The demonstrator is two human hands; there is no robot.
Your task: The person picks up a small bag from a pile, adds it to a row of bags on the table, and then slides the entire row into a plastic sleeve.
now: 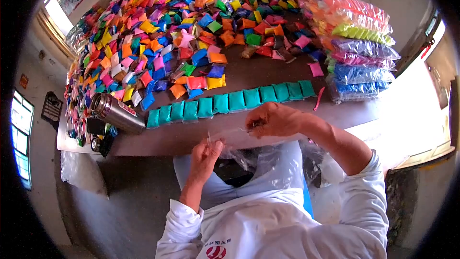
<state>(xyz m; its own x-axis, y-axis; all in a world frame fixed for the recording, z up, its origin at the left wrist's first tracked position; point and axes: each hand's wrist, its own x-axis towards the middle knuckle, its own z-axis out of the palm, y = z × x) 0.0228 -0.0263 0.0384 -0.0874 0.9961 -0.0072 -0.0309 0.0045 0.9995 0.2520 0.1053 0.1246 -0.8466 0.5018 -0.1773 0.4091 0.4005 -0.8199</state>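
A: What is held at present?

B: A clear plastic bag (235, 137) is held between both hands, over the near edge of the worktop (268, 74) and just short of the row of teal packets (230, 102). The left hand (207, 152) is closed, with thumb and fingertips pinched on the film's lower edge. The right hand (274, 120) is curled nearly to a fist, and the film's upper part is gripped inside it.

A: How is such a grip best handled?

B: The thin film is probably best pinched close to its rim, one layer to each hand, and drawn apart gently so that nothing is stretched or torn. Whether the mouth is parted cannot be told, as the film is too faint.

A: And what room is there for moving?

B: A bare strip of worktop is seen between the teal row and the near edge, right under the hands. Behind the row, open brown surface is bounded by the heap of coloured packets (167, 29). A metal flask (116, 112) lies just beside the row's left end, and stacked filled bags (359, 52) are piled near its right end. Wide sweeps are best avoided, since anything nudged past the near edge could be lost to the floor.
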